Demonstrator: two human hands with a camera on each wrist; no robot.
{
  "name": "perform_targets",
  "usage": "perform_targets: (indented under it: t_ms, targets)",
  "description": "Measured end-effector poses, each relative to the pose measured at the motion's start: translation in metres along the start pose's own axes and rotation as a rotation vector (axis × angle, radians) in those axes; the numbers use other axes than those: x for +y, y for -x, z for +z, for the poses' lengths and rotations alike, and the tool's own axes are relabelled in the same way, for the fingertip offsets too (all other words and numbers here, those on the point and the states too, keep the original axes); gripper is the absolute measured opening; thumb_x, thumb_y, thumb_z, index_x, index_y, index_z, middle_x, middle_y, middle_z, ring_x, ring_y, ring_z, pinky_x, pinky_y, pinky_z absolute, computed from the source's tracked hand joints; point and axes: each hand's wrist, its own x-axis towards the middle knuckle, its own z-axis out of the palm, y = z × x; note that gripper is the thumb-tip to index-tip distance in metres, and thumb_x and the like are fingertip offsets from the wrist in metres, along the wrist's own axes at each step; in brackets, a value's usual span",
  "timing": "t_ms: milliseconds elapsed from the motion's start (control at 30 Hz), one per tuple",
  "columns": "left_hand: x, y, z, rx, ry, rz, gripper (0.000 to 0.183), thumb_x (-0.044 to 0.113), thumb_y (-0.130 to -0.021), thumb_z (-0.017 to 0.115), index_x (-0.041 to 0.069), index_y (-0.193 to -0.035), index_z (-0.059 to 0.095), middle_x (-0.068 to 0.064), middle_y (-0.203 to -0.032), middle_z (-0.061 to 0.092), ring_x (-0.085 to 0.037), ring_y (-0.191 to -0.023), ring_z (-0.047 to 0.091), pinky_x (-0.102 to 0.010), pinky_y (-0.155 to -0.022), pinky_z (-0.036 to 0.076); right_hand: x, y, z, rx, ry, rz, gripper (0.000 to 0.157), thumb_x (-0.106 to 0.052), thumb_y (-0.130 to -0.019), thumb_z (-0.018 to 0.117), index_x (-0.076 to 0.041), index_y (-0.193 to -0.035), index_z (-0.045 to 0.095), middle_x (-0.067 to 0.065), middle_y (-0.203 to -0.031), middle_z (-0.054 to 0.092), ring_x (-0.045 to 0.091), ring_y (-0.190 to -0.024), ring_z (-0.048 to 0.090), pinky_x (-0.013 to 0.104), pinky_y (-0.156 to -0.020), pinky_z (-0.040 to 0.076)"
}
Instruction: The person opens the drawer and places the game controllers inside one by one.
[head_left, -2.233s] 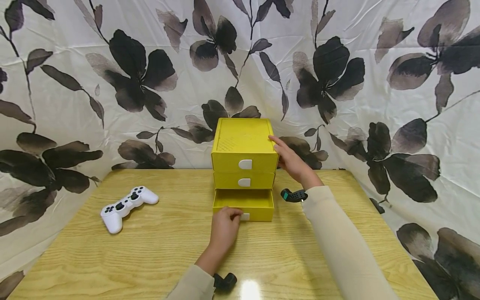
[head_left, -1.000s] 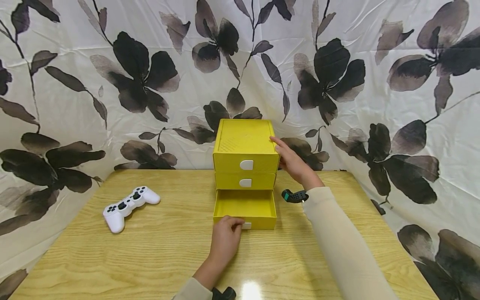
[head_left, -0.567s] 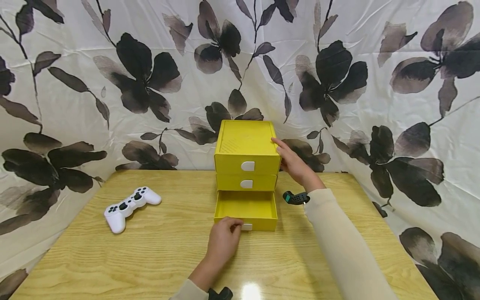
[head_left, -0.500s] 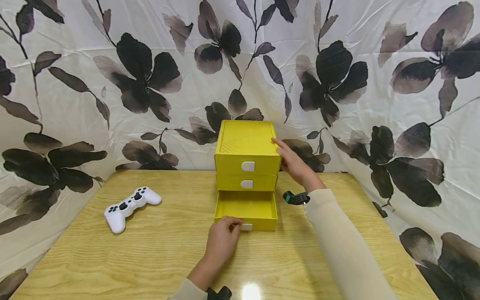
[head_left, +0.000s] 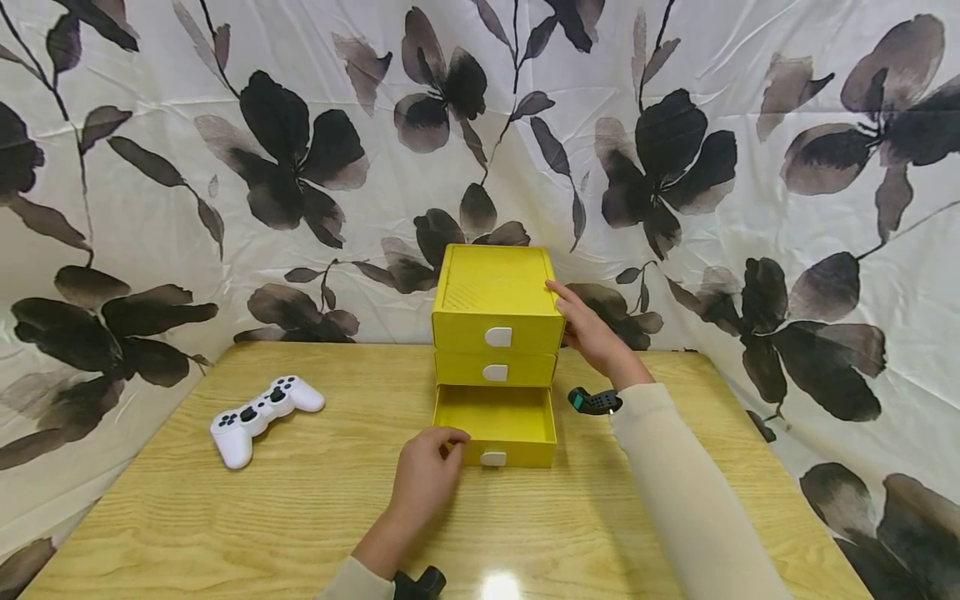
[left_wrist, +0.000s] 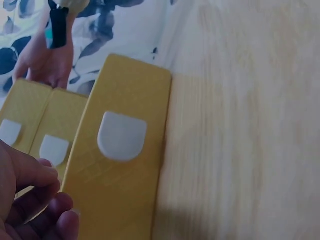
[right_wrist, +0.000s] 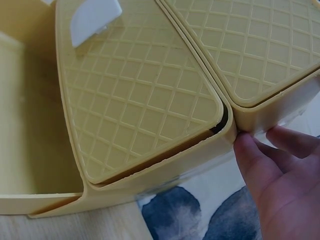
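Note:
A yellow three-drawer cabinet (head_left: 498, 283) with white tab handles stands at the middle back of the table. Its bottom drawer (head_left: 517, 454) is pulled out, and the bare interior shows in the head view. My left hand (head_left: 427, 473) is at the drawer's front left corner, fingers loosely bent. In the left wrist view its fingertips (left_wrist: 62, 200) are beside the drawer front, apart from the white handle (left_wrist: 122, 136). My right hand (head_left: 596, 333) rests against the cabinet's upper right side, fingers extended along it. The right wrist view shows the thumb touching the side wall near the seam between the upper drawers.
A white game controller (head_left: 266, 417) lies on the wooden table (head_left: 315, 517) at the left. A floral cloth (head_left: 315, 50) hangs behind and along both sides. Black wrist straps (head_left: 594, 402) show at both wrists.
The bottom drawer came farther out with my left hand at its handle, then stopped. My left hand has since let go and shifted left. My right hand stays on the cabinet.

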Motion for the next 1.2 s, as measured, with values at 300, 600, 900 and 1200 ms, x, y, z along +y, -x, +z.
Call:
perform_targets:
  t_ms: [300, 600, 900, 1200]
  targets:
    - [-0.008, -0.014, -0.021, 0.053, -0.067, 0.033, 0.01, 0.006, -0.086, 0.069, 0.01, -0.091, 0.076, -0.002, -0.086, 0.07, -0.008, -0.063, 0.05, -0.019, -0.054, 0.042, 0.0, 0.0, 0.001, 0.003, 0.001, 0.002, 0.055, -0.048, -0.104, 0.029, -0.035, -0.155, 0.015, 0.001, -0.164, 0.009, 0.033, -0.147, 0.023, 0.055, -0.119, 0.019]
    - [-0.025, -0.027, -0.036, 0.067, -0.141, 0.031, 0.012, 0.006, -0.087, 0.067, 0.009, -0.094, 0.076, -0.005, -0.087, 0.071, -0.014, -0.069, 0.059, -0.027, -0.06, 0.049, 0.002, -0.001, 0.0, -0.01, 0.001, -0.009, 0.056, -0.047, -0.104, 0.028, -0.034, -0.156, 0.012, 0.001, -0.164, 0.008, 0.033, -0.148, 0.02, 0.055, -0.12, 0.017]
    - [-0.043, -0.041, -0.054, 0.028, -0.228, -0.007, 0.014, 0.008, -0.089, 0.065, 0.007, -0.1, 0.075, -0.011, -0.096, 0.071, -0.028, -0.088, 0.064, -0.043, -0.074, 0.054, -0.004, 0.0, 0.001, -0.02, 0.003, -0.004, 0.055, -0.045, -0.105, 0.027, -0.033, -0.156, 0.01, 0.002, -0.164, 0.007, 0.033, -0.148, 0.021, 0.055, -0.119, 0.019]
    - [-0.059, -0.049, -0.066, 0.014, -0.289, -0.021, 0.028, 0.013, -0.088, 0.067, 0.005, -0.115, 0.068, -0.02, -0.112, 0.066, -0.039, -0.105, 0.059, -0.052, -0.091, 0.048, -0.024, 0.009, 0.005, -0.048, -0.032, 0.014, 0.054, -0.033, -0.107, 0.026, -0.026, -0.157, 0.006, 0.005, -0.164, 0.003, 0.036, -0.148, 0.019, 0.056, -0.119, 0.017]
